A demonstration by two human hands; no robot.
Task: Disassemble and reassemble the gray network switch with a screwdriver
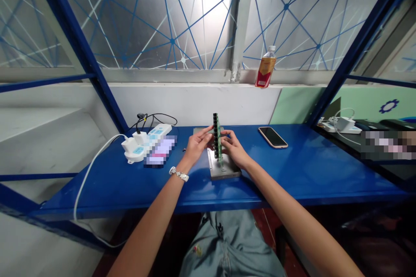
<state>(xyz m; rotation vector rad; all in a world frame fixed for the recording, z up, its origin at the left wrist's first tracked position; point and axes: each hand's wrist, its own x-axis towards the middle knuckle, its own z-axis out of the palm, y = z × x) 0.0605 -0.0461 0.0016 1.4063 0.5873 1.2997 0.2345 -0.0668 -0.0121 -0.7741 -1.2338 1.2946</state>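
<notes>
A green circuit board [219,138] with a row of black connectors along one edge stands upright on its side, seen nearly edge-on. My left hand [197,143] grips it from the left, fingers against the connector edge. From the other side my right hand [234,149] holds it too, fingers curled at the board's face. Under the board lies a flat grey metal case [225,172] on the blue table [188,192]. Whether the board's lower edge touches the case, I cannot tell. A small dark bit, perhaps a screw, lies left of my left hand.
To the left are a white power strip [159,131] with plugs and cables, and a blurred-out phone-like slab [160,151]. A phone [273,137] lies at the right. A drink bottle [265,67] stands on the window ledge. Blue frame posts [78,47] rise at both sides.
</notes>
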